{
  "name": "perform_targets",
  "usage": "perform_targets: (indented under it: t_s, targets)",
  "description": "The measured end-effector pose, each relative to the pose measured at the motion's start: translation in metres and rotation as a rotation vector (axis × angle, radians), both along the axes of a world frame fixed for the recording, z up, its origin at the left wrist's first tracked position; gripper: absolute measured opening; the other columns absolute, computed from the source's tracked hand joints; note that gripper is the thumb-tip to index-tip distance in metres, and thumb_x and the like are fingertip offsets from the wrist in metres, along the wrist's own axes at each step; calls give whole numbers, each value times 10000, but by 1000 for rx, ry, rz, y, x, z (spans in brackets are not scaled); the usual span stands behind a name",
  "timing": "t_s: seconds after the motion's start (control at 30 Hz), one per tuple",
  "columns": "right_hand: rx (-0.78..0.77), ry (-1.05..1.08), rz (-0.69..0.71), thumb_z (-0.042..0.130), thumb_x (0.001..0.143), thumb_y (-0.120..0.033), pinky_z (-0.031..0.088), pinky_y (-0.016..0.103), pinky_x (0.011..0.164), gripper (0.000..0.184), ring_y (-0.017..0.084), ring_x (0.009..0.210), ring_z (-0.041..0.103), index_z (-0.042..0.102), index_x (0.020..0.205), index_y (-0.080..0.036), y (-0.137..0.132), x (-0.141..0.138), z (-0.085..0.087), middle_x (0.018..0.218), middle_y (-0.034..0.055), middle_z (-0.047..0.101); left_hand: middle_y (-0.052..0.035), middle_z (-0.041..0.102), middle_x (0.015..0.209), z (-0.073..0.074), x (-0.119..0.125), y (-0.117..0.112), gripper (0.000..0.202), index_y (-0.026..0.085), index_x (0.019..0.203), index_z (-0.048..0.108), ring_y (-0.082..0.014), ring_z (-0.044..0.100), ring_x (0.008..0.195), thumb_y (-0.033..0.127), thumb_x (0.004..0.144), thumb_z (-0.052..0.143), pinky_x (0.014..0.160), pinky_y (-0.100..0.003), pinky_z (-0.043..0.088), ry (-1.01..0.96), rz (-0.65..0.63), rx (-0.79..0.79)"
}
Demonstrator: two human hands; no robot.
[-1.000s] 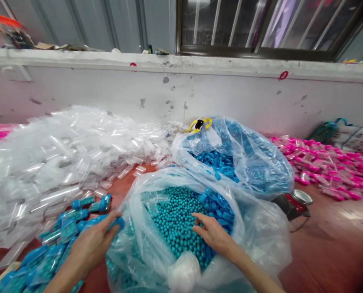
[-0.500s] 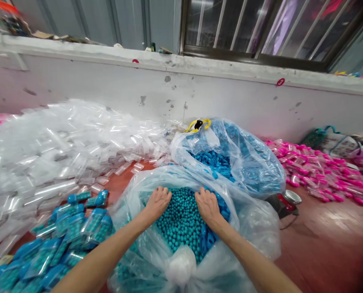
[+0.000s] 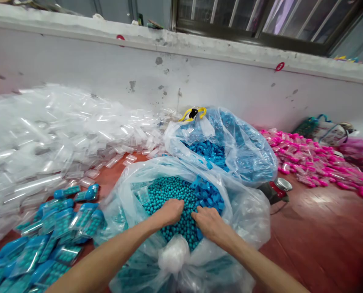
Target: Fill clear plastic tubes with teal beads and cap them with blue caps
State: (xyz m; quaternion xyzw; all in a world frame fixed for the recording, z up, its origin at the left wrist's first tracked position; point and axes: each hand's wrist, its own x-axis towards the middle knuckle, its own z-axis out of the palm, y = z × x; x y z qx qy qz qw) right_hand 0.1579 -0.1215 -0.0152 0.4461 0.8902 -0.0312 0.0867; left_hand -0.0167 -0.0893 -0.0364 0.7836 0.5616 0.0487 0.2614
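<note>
A large clear plastic bag (image 3: 132, 167) stands open in front of me, full of small teal beads (image 3: 166, 189). Blue plastic pieces (image 3: 207, 194) lie on the right side of its contents. Over the beads, my left hand (image 3: 171, 211) is closed with its fingers curled under. My right hand (image 3: 208, 221) is close beside it, its fingers bent and pressed together just above the beads. Whatever either hand may grip is hidden. A small clear container (image 3: 143, 195) rests on the beads at the bag's left side.
Another bag of blue pieces (image 3: 248, 150) stands behind. Filled teal bead containers (image 3: 59, 228) lie at left, below a heap of clear empty containers (image 3: 62, 138). Pink-capped containers (image 3: 309, 160) and a red, metal-topped object (image 3: 280, 188) are on the right. A white wall (image 3: 224, 85) closes the back.
Both hands have come from the bag's far side towards me and closer together over the beads. The blue pieces and the small clear container inside now show more fully. The camera view has tilted down.
</note>
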Motion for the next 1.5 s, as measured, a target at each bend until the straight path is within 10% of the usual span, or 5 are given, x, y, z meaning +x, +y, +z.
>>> perform_targets:
  t_s: [0.4, 0.63, 1.03, 1.23, 1.5]
  targets:
    - [85, 137, 107, 408, 798, -46, 280, 478, 940, 300, 288, 1122, 437, 598, 1005, -153, -28, 17, -15, 1152, 130, 557, 61, 428, 441, -28, 48, 13, 295, 180, 524, 471, -101, 425, 439, 415, 553, 647, 445, -237, 360, -831, 242, -618]
    - [-112, 75, -78, 495, 775, -133, 385, 258, 636, 140, 180, 745, 595, 621, 802, -184, 4, 6, 13, 785, 52, 653, 18, 545, 621, -22, 30, 2, 354, 165, 712, 476, -104, 520, 509, 424, 554, 659, 479, -234, 382, -1226, 390, -760]
    - [157, 232, 54, 371, 771, -18, 309, 431, 922, 397, 265, 1053, 500, 544, 1092, -174, -23, 8, -27, 1076, 101, 603, 24, 578, 622, -5, -11, -12, 361, 143, 833, 556, -112, 525, 570, 319, 551, 697, 520, -221, 339, -1219, 613, -575]
    - [-170, 538, -368, 283, 873, -151, 412, 261, 603, 279, 167, 636, 585, 486, 1066, -154, 20, -12, 19, 675, 31, 602, 50, 536, 574, 2, -11, -18, 361, 132, 782, 598, -78, 473, 543, 336, 515, 730, 534, -203, 329, -1195, 603, -420]
    - [-360, 952, -256, 397, 852, -272, 359, 222, 546, 152, 115, 553, 456, 505, 917, -187, 17, -24, 6, 602, -50, 450, 77, 517, 574, -3, -6, -34, 444, 197, 881, 398, -105, 546, 432, 521, 646, 590, 379, -185, 364, -1208, 442, -493]
